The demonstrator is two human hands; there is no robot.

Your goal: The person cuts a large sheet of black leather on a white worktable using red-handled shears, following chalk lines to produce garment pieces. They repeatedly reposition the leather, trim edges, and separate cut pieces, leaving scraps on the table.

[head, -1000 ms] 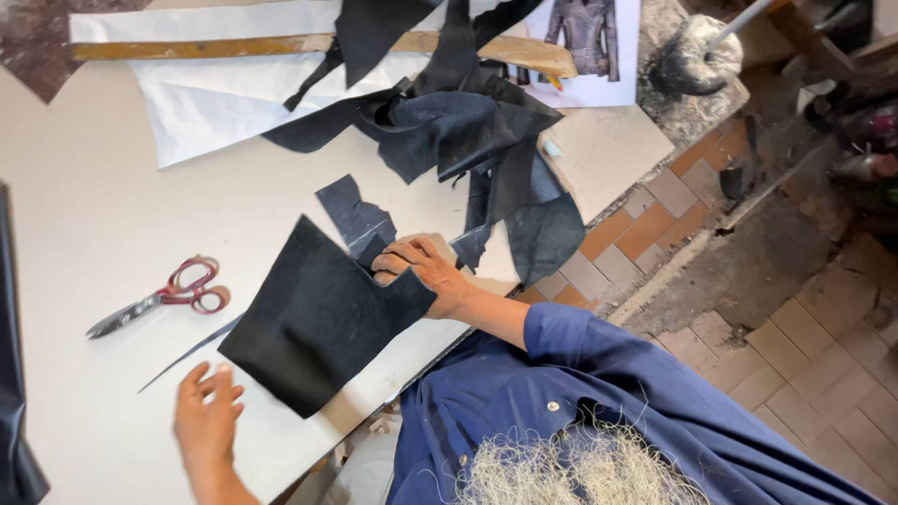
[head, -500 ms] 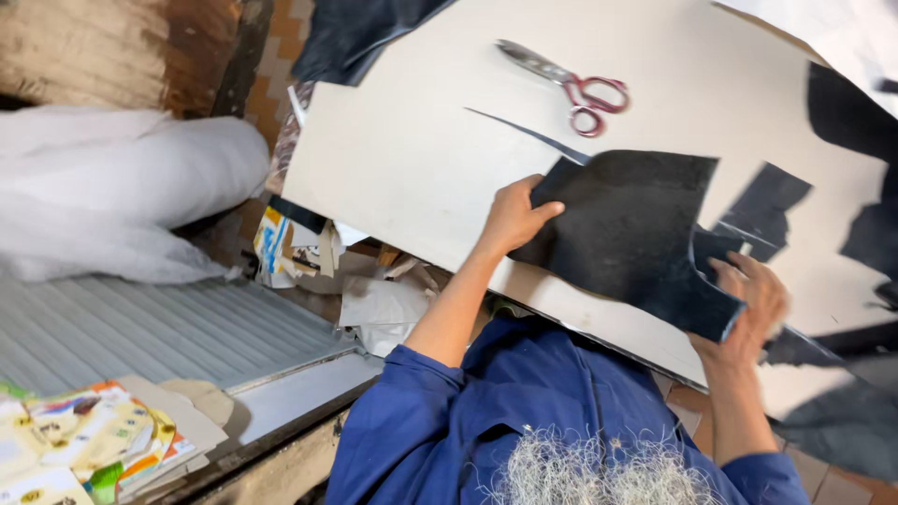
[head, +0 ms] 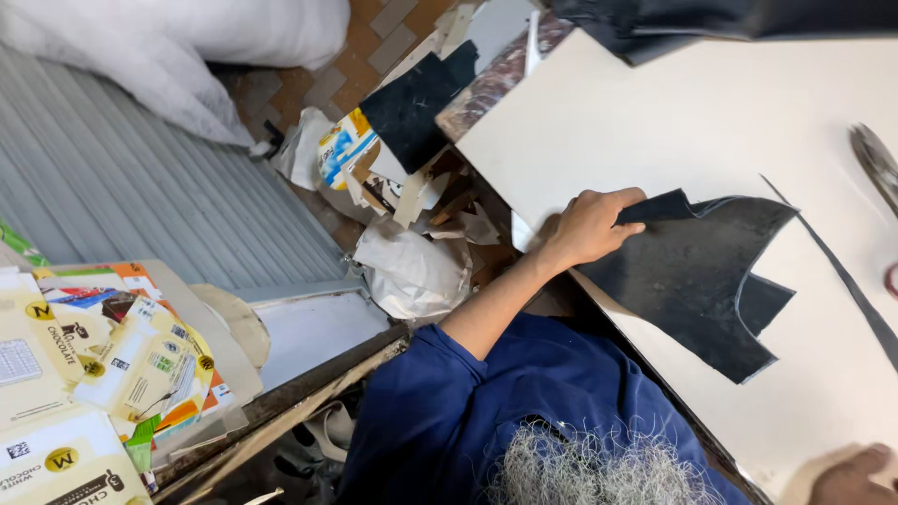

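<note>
1. The dark fabric piece [head: 692,271] lies flat on the white table [head: 655,112], near its edge.
2. It looks thin, soft and light, so I judge it bends easily; the edge is the best place to take it.
3. The left hand [head: 589,224] pinches its upper corner, fingers closed on the cloth.
4. The right hand [head: 851,477] is mostly cut off; I cannot tell its grip.

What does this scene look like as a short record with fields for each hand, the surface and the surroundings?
left hand: grips the edge of a dark cut piece of material
right hand: only partly in view at the bottom corner, on the white table
table: dark strip beside the piece
floor: crumpled paper, flattened cartons
</note>
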